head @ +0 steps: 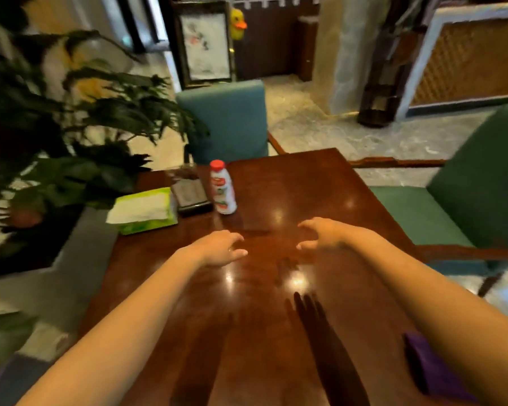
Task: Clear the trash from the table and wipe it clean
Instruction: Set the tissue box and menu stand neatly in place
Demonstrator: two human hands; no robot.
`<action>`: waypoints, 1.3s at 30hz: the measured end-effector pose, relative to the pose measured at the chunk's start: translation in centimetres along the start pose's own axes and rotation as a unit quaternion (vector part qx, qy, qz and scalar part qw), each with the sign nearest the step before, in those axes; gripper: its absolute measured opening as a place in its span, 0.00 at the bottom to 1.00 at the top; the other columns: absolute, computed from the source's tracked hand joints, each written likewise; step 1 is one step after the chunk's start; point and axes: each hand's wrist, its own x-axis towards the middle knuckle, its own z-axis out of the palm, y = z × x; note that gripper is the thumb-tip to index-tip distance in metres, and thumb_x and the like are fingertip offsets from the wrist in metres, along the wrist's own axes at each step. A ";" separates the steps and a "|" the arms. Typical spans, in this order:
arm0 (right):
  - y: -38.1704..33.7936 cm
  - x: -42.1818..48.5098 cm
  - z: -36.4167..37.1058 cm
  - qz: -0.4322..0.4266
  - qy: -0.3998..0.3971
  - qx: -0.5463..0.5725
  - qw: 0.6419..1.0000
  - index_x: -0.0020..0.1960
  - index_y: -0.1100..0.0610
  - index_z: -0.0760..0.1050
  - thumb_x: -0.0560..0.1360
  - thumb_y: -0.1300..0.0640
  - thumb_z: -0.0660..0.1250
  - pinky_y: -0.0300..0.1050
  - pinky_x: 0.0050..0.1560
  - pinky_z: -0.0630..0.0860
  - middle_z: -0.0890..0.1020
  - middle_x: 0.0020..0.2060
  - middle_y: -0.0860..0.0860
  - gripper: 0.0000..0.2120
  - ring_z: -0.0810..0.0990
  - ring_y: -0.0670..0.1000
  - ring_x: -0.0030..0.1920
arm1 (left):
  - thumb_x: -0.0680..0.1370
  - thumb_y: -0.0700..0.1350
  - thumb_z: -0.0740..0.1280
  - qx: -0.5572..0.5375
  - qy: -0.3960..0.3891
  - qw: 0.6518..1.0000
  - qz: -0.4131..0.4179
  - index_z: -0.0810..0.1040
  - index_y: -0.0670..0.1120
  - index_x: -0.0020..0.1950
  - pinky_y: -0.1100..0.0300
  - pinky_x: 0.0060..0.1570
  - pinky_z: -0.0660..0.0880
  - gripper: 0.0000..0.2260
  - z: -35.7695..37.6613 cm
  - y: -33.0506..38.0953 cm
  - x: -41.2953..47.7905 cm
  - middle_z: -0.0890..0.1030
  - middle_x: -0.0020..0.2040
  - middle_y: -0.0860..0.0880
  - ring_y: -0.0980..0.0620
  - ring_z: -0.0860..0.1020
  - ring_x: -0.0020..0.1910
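Purple cloth-like thing (434, 367) is lying under the right forearm, both hands hovering empty.
Left hand (220, 249) and right hand (320, 234), fingers curled open, are facing the white red-capped plastic bottle (222, 187) standing upright on the glossy wooden desk (276, 288); a hasty reach risks toppling it.

We can read no text: the label on the white bottle (223, 191) is too blurred.

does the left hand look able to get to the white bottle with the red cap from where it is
Probably yes. The left hand hovers empty and open over the table, and the bottle stands upright just beyond it with bare tabletop between. The dark tray beside the bottle sits off to the side, not in the path.
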 end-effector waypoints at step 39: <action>-23.9 33.9 -5.4 -0.157 0.187 -0.175 0.954 0.57 0.55 0.74 0.77 0.57 0.61 0.48 0.44 0.73 0.81 0.53 0.56 0.10 0.79 0.59 0.53 | 0.62 0.66 0.72 0.097 0.012 0.989 -0.108 0.35 0.46 0.75 0.39 0.71 0.38 0.59 -4.1 -37.1 14.7 0.39 0.77 0.39 0.41 0.37 0.76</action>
